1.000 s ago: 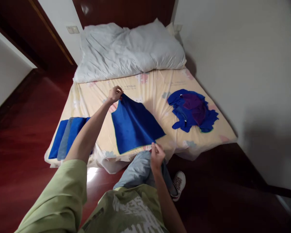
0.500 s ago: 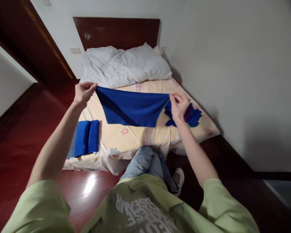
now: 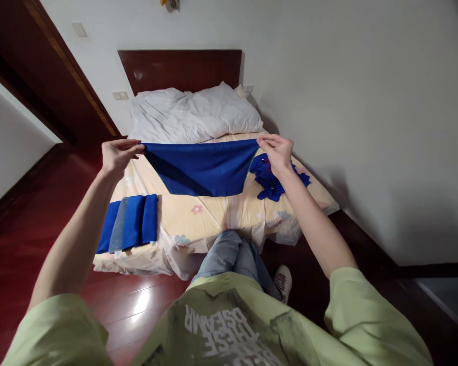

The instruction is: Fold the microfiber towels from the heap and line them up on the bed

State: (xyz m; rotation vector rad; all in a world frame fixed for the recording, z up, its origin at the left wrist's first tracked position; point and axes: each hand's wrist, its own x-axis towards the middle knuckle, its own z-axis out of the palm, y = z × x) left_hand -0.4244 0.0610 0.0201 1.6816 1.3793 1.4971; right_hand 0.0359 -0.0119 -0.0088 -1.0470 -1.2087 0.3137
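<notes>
A dark blue cloth (image 3: 202, 168) hangs stretched in the air above the bed (image 3: 213, 216). My left hand (image 3: 118, 154) pinches its left top corner and my right hand (image 3: 277, 150) pinches its right top corner. The cloth droops between them toward the cream flowered sheet. Folded blue and grey cloths (image 3: 130, 222) lie side by side at the bed's near left corner. A loose heap of blue and purple cloths (image 3: 269, 179) sits on the right side of the bed, partly behind my right hand.
A white rumpled duvet or pillow (image 3: 193, 114) lies against the dark wooden headboard (image 3: 179, 68). A white wall (image 3: 366, 127) runs along the bed's right side. Red-brown wooden floor (image 3: 34, 229) lies to the left. My knee and shoe (image 3: 282, 279) are at the bed's foot.
Both hands lifted the blue cloth off the bed and spread it wide in the air. My right hand rose from the bed's near edge; the view tilted upward.
</notes>
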